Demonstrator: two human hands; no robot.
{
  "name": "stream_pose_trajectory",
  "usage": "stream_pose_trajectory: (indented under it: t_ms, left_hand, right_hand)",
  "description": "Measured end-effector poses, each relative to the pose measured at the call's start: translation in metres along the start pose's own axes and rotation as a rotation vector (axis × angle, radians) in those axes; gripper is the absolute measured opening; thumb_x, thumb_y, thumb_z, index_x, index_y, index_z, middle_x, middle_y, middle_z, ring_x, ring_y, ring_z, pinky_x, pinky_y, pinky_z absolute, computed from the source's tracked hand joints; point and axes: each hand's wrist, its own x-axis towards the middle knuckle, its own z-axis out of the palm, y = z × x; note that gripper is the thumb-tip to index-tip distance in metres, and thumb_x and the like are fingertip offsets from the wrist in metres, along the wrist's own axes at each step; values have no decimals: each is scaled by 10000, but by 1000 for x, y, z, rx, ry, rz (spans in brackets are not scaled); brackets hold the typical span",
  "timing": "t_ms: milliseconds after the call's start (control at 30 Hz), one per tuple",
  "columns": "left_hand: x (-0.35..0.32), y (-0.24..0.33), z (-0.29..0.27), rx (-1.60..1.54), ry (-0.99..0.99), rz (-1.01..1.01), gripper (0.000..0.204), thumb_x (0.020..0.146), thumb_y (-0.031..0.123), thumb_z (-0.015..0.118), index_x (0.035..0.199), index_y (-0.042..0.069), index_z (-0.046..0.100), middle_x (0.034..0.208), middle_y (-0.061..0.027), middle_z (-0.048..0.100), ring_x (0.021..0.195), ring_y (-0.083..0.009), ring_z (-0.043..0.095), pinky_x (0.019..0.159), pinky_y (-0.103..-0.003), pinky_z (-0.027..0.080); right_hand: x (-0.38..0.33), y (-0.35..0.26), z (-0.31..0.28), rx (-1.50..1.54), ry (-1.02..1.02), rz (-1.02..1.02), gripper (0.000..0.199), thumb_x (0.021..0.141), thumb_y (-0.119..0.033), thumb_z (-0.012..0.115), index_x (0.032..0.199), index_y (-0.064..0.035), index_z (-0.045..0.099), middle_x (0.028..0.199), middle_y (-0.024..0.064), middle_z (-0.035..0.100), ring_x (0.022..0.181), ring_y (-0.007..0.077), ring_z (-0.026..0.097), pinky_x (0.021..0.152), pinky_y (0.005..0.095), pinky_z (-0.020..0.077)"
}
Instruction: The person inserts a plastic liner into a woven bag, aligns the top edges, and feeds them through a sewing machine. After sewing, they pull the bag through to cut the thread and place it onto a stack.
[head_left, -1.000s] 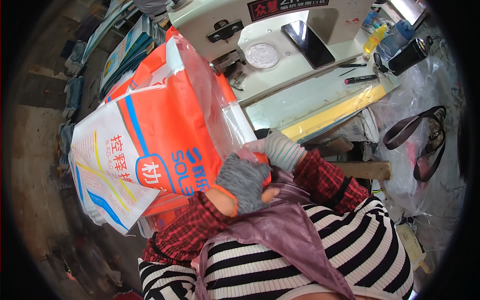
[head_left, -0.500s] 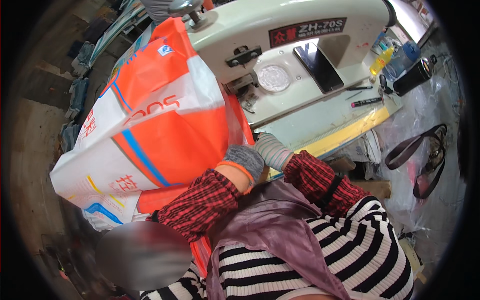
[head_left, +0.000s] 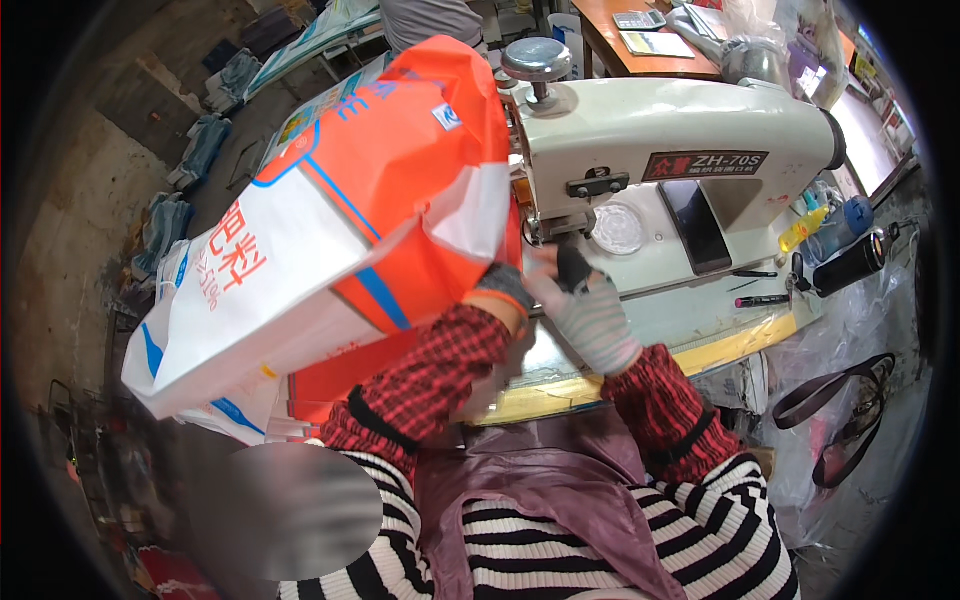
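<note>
Working at the sewing machine (head_left: 690, 115), I am having the bag (head_left: 345, 235) on my left. My left hand (head_left: 503, 284) is partly hiding behind it, my right hand (head_left: 590, 312) near the machine's foot (head_left: 565, 226); their grips I cannot tell. The bag should be lying flat, hands clear.

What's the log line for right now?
left hand: at bag, fingers hidden; right hand: by machine, grip unclear; phone: on machine
</note>
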Motion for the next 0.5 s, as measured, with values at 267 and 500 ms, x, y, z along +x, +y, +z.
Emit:
stream_pose_trajectory:
  t_ms: [267,500]
  left_hand:
    - [-148,55,-30,-86,684,218,255,726,249,572,944,117,595,1012,-89,567,948,-257,537,842,-394,408]
    - [-330,-78,-97,477,981,-290,276,649,59,621,914,67,542,880,-134,541,847,-338,525,809,-470,398]
  right_hand:
    - [20,-36,0,-109,-88,-96,310,855,-276,556,1037,-27,585,866,71,634,742,160,585,706,286,465]
    - [-33,-99,-64,517,77,-27,336,831,-288,609,986,10,606,888,61,639,764,114,615,692,254,511]
